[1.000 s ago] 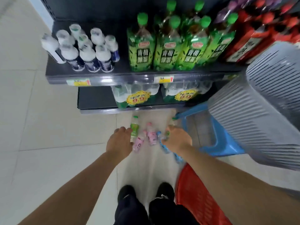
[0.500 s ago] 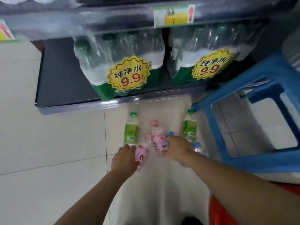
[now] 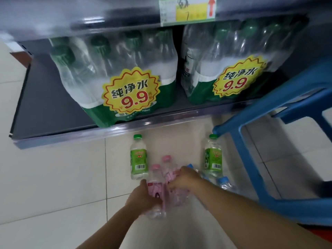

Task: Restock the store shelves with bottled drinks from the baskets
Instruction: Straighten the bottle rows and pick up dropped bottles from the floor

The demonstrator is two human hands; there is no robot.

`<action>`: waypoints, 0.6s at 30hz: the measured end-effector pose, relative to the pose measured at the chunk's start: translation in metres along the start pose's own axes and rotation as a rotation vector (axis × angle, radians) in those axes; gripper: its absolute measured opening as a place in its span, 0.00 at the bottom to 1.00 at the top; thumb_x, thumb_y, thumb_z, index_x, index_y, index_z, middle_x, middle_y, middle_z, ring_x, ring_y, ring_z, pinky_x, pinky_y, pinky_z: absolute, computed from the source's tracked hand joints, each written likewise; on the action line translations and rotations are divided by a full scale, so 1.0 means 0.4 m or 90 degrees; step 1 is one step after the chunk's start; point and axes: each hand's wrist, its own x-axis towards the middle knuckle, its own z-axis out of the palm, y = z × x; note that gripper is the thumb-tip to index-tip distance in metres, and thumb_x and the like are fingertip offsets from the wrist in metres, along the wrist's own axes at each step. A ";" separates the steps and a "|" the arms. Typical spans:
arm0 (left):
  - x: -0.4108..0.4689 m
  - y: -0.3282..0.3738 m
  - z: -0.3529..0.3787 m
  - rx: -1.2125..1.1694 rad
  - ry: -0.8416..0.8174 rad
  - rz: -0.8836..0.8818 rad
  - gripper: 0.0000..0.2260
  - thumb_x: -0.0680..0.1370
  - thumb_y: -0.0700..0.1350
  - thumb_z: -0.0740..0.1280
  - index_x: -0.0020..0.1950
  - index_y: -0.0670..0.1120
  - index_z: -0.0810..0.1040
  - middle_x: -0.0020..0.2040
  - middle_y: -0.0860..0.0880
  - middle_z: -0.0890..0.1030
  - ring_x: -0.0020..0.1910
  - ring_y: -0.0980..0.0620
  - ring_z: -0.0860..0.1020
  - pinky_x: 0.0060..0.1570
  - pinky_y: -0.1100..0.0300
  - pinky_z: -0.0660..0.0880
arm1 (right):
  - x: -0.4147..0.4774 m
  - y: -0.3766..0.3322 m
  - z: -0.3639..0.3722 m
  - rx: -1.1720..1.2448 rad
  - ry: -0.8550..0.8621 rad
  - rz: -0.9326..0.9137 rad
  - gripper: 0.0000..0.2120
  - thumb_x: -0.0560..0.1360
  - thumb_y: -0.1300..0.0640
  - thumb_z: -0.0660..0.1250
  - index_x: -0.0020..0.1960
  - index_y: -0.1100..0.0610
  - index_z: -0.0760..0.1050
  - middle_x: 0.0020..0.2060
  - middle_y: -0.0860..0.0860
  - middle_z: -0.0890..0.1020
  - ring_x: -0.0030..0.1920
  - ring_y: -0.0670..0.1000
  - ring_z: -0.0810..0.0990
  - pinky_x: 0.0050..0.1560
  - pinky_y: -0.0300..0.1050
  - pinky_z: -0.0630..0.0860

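Left hand (image 3: 142, 198) grips one pink bottle (image 3: 155, 185); right hand (image 3: 185, 178) curls round the other pink bottle (image 3: 169, 172), down at the floor tiles (image 3: 53, 177). Green bottle (image 3: 138, 159) stands just left, shelf lip (image 3: 71, 136) beyond, blue stool (image 3: 239, 144) close right, open tile left.

Water packs (image 3: 125, 83) — stickers (image 3: 131, 94) read "纯净水 9.9".

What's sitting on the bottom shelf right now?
The bottom shelf holds two shrink-wrapped packs of green-capped water, left pack and right pack, each stickered 9.9. Whatever stands behind them is covered.
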 end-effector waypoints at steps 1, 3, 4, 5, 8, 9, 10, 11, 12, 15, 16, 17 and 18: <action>-0.009 0.008 -0.014 -0.062 -0.016 -0.009 0.28 0.64 0.45 0.77 0.58 0.52 0.66 0.49 0.49 0.81 0.47 0.47 0.81 0.42 0.55 0.79 | -0.016 0.004 -0.015 0.074 -0.037 0.003 0.28 0.64 0.52 0.75 0.60 0.59 0.73 0.52 0.54 0.81 0.50 0.53 0.81 0.43 0.44 0.78; -0.049 0.038 -0.048 -0.145 -0.035 -0.012 0.30 0.62 0.43 0.78 0.57 0.54 0.66 0.49 0.48 0.82 0.46 0.46 0.82 0.37 0.54 0.80 | -0.067 0.009 -0.047 0.191 -0.073 0.001 0.27 0.61 0.56 0.76 0.58 0.59 0.74 0.46 0.55 0.82 0.43 0.52 0.82 0.40 0.45 0.80; -0.077 0.059 -0.066 -0.175 -0.045 -0.013 0.32 0.60 0.45 0.78 0.58 0.55 0.66 0.49 0.47 0.82 0.46 0.45 0.82 0.39 0.49 0.82 | -0.095 0.012 -0.065 0.222 -0.077 -0.009 0.28 0.59 0.56 0.76 0.57 0.59 0.74 0.46 0.55 0.82 0.42 0.52 0.82 0.39 0.46 0.81; -0.109 0.082 -0.082 -0.203 -0.054 -0.005 0.33 0.57 0.46 0.78 0.58 0.55 0.67 0.49 0.46 0.83 0.46 0.44 0.83 0.42 0.45 0.82 | -0.129 0.010 -0.086 0.251 -0.079 -0.018 0.29 0.57 0.55 0.76 0.57 0.58 0.74 0.46 0.55 0.82 0.43 0.52 0.82 0.41 0.47 0.81; -0.230 0.160 -0.137 -0.267 -0.074 0.046 0.32 0.64 0.37 0.79 0.61 0.54 0.67 0.42 0.53 0.85 0.40 0.55 0.84 0.36 0.55 0.81 | -0.261 -0.018 -0.167 0.323 -0.088 -0.036 0.26 0.61 0.60 0.74 0.57 0.56 0.72 0.46 0.54 0.81 0.45 0.52 0.81 0.42 0.44 0.77; -0.277 0.191 -0.159 -0.279 -0.083 0.064 0.30 0.67 0.32 0.76 0.61 0.54 0.67 0.37 0.57 0.84 0.35 0.60 0.83 0.31 0.60 0.79 | -0.306 -0.031 -0.195 0.338 -0.090 -0.037 0.27 0.60 0.60 0.73 0.58 0.56 0.72 0.46 0.54 0.81 0.45 0.52 0.80 0.42 0.44 0.76; -0.325 0.222 -0.180 -0.286 -0.092 0.072 0.30 0.69 0.30 0.74 0.60 0.55 0.67 0.34 0.60 0.83 0.33 0.62 0.82 0.29 0.64 0.77 | -0.353 -0.045 -0.223 0.345 -0.088 -0.040 0.30 0.57 0.59 0.73 0.59 0.56 0.72 0.46 0.54 0.81 0.45 0.52 0.80 0.43 0.43 0.75; -0.374 0.252 -0.203 -0.290 -0.096 0.077 0.31 0.68 0.29 0.74 0.60 0.55 0.67 0.33 0.61 0.83 0.34 0.62 0.82 0.31 0.63 0.78 | -0.400 -0.063 -0.248 0.349 -0.086 -0.042 0.35 0.54 0.57 0.74 0.62 0.56 0.71 0.49 0.54 0.81 0.47 0.51 0.80 0.45 0.43 0.75; -0.421 0.280 -0.227 -0.294 -0.094 0.076 0.34 0.64 0.31 0.76 0.61 0.55 0.67 0.36 0.58 0.83 0.38 0.60 0.82 0.36 0.59 0.80 | -0.440 -0.078 -0.268 0.357 -0.082 -0.043 0.44 0.51 0.54 0.77 0.65 0.55 0.69 0.54 0.53 0.80 0.51 0.51 0.80 0.50 0.43 0.77; -0.566 0.361 -0.292 -0.313 -0.095 0.065 0.42 0.55 0.36 0.76 0.65 0.54 0.66 0.46 0.51 0.82 0.49 0.50 0.80 0.49 0.46 0.80 | -0.588 -0.126 -0.341 0.408 -0.082 -0.065 0.60 0.48 0.39 0.83 0.74 0.54 0.62 0.66 0.51 0.75 0.61 0.50 0.77 0.62 0.48 0.74; -0.606 0.384 -0.311 -0.314 -0.094 0.071 0.42 0.56 0.33 0.77 0.65 0.53 0.64 0.47 0.50 0.81 0.49 0.51 0.80 0.47 0.47 0.80 | -0.645 -0.146 -0.370 0.416 -0.075 -0.073 0.55 0.55 0.40 0.82 0.74 0.55 0.61 0.67 0.51 0.74 0.61 0.50 0.76 0.60 0.46 0.74; -0.649 0.409 -0.330 -0.308 -0.090 0.078 0.41 0.59 0.30 0.77 0.66 0.52 0.63 0.48 0.50 0.81 0.49 0.52 0.80 0.44 0.50 0.80 | -0.700 -0.165 -0.399 0.420 -0.071 -0.081 0.48 0.61 0.44 0.81 0.73 0.56 0.62 0.66 0.51 0.74 0.60 0.50 0.76 0.57 0.43 0.74; -0.691 0.433 -0.350 -0.302 -0.089 0.083 0.40 0.62 0.28 0.76 0.66 0.51 0.63 0.48 0.49 0.81 0.48 0.53 0.80 0.42 0.54 0.79 | -0.745 -0.177 -0.426 0.418 -0.063 -0.088 0.43 0.63 0.47 0.80 0.72 0.57 0.64 0.64 0.51 0.76 0.58 0.49 0.77 0.54 0.43 0.75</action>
